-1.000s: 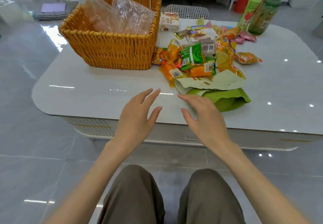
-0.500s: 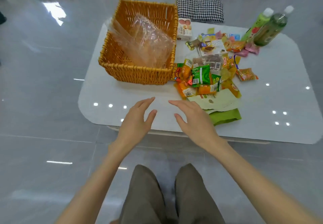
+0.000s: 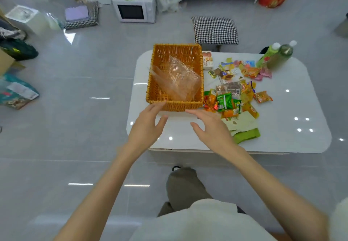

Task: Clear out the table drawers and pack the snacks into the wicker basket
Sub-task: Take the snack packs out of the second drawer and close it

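An orange wicker basket (image 3: 160, 67) stands on the left part of the low white table (image 3: 293, 127), with a crumpled clear plastic bag (image 3: 177, 78) inside it. A heap of snack packets (image 3: 228, 99) lies on the table just right of the basket. My left hand (image 3: 146, 126) hovers over the table's near left corner, fingers spread, fingertips close to the basket's front wall. My right hand (image 3: 211, 129) hovers beside it, fingers straight, holding nothing. A green and cream paper bag (image 3: 244, 129) lies right of my right hand.
Two green bottles (image 3: 276, 56) stand at the table's far right and a small carton (image 3: 207, 60) behind the basket. A checked cushion (image 3: 214, 29) lies beyond the table, a white microwave (image 3: 134, 8) on the floor further back, and bags (image 3: 17, 92) at the left.
The view has risen and pulled back, so the table looks smaller and further below. Both hands have stayed open and now reach closer to the basket's front wall.
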